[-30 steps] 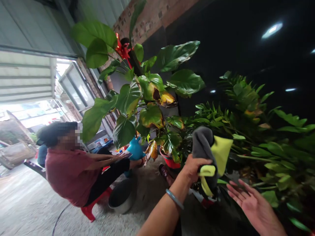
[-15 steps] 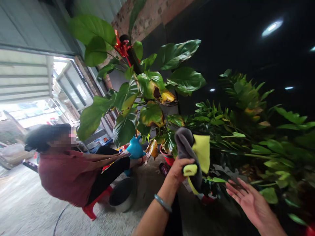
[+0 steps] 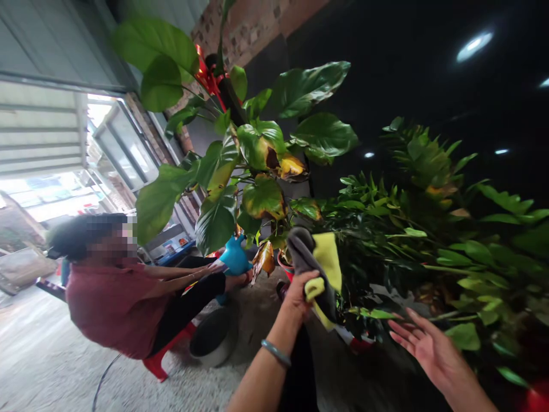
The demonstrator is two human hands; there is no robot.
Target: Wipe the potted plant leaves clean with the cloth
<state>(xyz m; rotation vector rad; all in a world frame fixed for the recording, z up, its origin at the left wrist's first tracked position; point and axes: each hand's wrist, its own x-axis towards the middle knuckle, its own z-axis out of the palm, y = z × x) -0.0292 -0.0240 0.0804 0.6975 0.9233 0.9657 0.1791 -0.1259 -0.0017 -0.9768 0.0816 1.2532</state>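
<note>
My left hand [image 3: 300,294] is closed round a folded cloth [image 3: 328,263], grey on one side and yellow on the other. The cloth stands up above the fist, with a yellow fold bulging out by the thumb. My right hand [image 3: 424,349] is open, palm up and fingers spread, close to the long green stem [image 3: 450,316] of a low leafy plant [image 3: 377,212]. Whether the fingers touch that stem I cannot tell. Beyond the cloth rises a tall plant with broad leaves [image 3: 263,197], some of them yellow and brown at the edges.
At left a person in a dark red shirt [image 3: 103,303] sits on a red stool [image 3: 156,366], beside a blue object [image 3: 234,257]. A dark bucket [image 3: 212,337] stands on the concrete floor. Behind the plants is a dark shiny wall [image 3: 412,74].
My left hand has moved a little left and down with the cloth. My right hand has shifted slightly left and lower, its fingers still spread. The seated person looks nearly unchanged.
</note>
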